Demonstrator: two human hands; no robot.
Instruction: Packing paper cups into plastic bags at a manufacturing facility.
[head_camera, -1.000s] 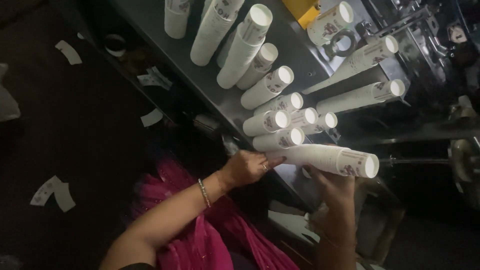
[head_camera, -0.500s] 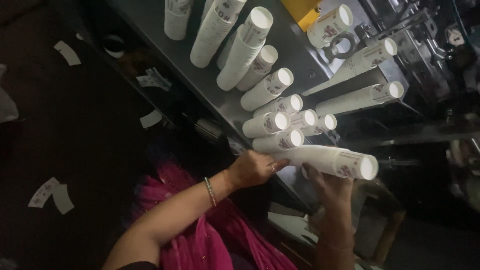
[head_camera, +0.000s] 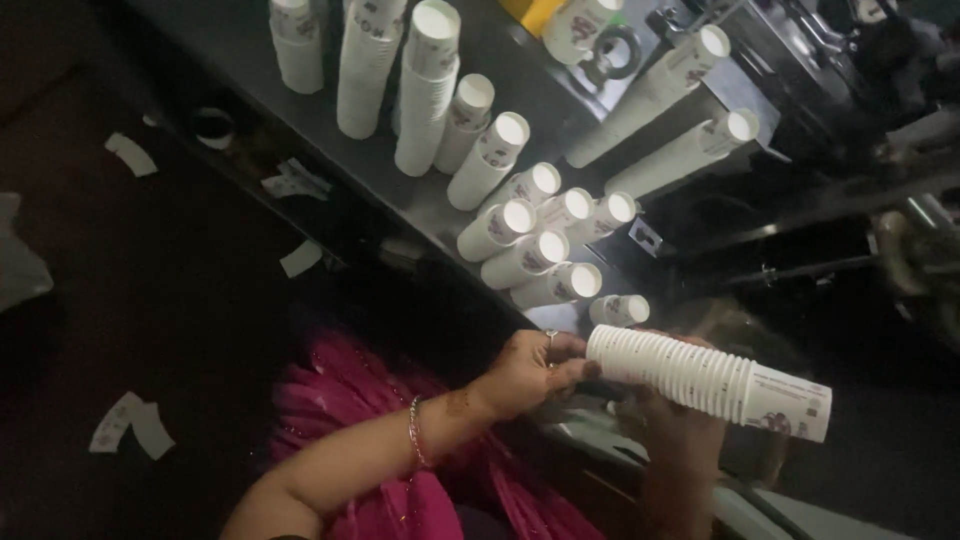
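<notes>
A: Head view first. What are the hands on?

B: A stack of white paper cups (head_camera: 705, 379), lying nearly level in the air just off the counter's near edge. Its rim end points toward the left hand (head_camera: 528, 372), and the closed bottom end with the printed side points away to the right.

A: How does the left hand grip it?

B: Fingers curled over the rim end, fingertips (head_camera: 572, 352) pressed onto the outermost cup's lip. It is closed on the stack, not spread. There's a ring on one finger and a bangle (head_camera: 414, 445) at the wrist.

A: And the right hand?

B: The right hand (head_camera: 668, 420) is under the stack near its middle, cupping it from below. Most of that hand is hidden by the cups and dim, so I cannot tell how tightly its fingers wrap.

A: What is on the counter (head_camera: 250, 45)?

B: It's dark metal. Several short stacks (head_camera: 540, 258) lie on their sides in a cluster just beyond the held one, open mouths facing the camera. Taller stacks (head_camera: 425, 85) stand toward the far left edge. Two long stacks (head_camera: 660, 85) lean against a machine (head_camera: 850, 60) at the far right.

A: Below the counter?

B: Pink cloth (head_camera: 350, 400) under the left forearm, and pale paper scraps (head_camera: 130, 425) scattered on the dark floor.
</notes>
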